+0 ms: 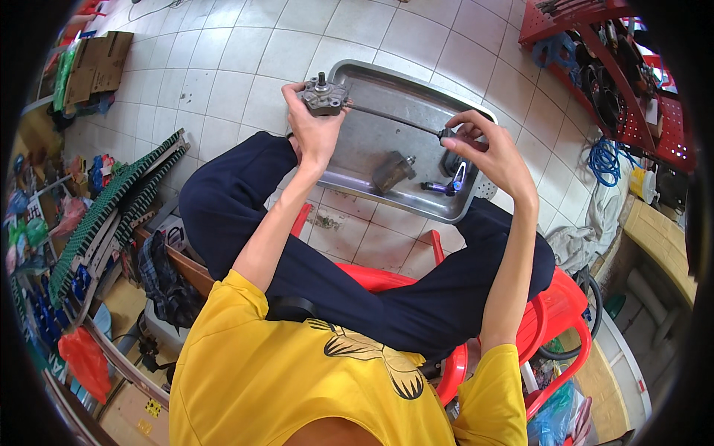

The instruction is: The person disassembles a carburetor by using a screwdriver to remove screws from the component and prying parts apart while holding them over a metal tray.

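My left hand (318,132) is closed around a grey metal housing (324,97) with a short shaft standing up from its top. It is held above the left side of a metal tray (343,178). From the housing's right side a long thin rod tool (394,119) runs across the tray. My right hand (487,149) pinches the dark end of this tool; its exact kind is unclear. Below the rod, a dull metal cylinder (390,172) with a short stub lies in the tray. Right of it lie a purple-and-silver tool (448,184) and a dark round part (451,161), partly hidden by my right hand.
The tray stands before my knees over a tiled floor (223,67). A red tool rack (587,67) stands far right, with a coiled blue hose (606,160) by it. Cardboard boxes (97,67) and a green-black slatted piece (111,215) are at left. A red chair (554,312) is under me.
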Action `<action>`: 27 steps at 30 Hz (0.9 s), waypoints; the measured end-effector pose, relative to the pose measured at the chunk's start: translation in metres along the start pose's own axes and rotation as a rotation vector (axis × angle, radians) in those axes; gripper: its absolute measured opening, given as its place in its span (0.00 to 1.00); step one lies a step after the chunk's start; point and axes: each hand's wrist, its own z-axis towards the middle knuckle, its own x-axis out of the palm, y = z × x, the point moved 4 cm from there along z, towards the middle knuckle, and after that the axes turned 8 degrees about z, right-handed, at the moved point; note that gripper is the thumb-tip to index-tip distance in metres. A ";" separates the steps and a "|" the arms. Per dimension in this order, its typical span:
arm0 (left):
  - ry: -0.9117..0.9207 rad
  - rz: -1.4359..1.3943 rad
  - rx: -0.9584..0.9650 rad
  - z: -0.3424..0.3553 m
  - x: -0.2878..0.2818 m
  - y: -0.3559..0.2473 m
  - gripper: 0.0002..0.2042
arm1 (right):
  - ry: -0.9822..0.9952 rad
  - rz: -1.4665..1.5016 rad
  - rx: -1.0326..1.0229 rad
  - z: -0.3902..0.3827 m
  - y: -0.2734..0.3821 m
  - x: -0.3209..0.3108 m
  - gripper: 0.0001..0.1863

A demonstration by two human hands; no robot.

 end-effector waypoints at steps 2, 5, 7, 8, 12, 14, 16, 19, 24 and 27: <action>0.015 -0.025 -0.015 0.000 0.001 0.000 0.32 | 0.011 -0.015 -0.017 -0.002 -0.002 0.001 0.22; 0.008 -0.002 -0.010 0.001 0.000 0.001 0.33 | 0.041 -0.125 -0.011 -0.001 -0.001 0.003 0.22; 0.001 0.009 -0.008 0.001 0.000 0.003 0.33 | 0.056 -0.039 0.032 -0.002 0.003 0.004 0.22; 0.003 0.001 -0.012 0.001 0.000 0.002 0.33 | 0.063 0.003 0.056 -0.003 0.006 0.004 0.21; -0.002 -0.002 -0.028 -0.001 -0.001 -0.004 0.33 | 0.086 0.112 0.170 -0.003 0.012 0.004 0.20; 0.003 0.033 -0.003 -0.001 0.000 -0.005 0.33 | 0.033 0.151 0.165 -0.003 0.013 0.003 0.19; 0.015 0.033 0.006 -0.001 0.001 -0.006 0.32 | 0.026 0.122 0.107 -0.002 0.012 0.002 0.19; 0.033 0.005 0.004 -0.001 0.001 -0.006 0.32 | 0.023 0.071 0.047 -0.002 0.013 0.000 0.19; 0.034 0.022 0.008 -0.002 0.001 -0.008 0.32 | 0.053 -0.031 0.042 -0.002 0.005 0.003 0.21; 0.031 0.057 0.021 -0.002 0.001 -0.009 0.31 | 0.027 -0.161 -0.016 -0.001 -0.002 0.005 0.22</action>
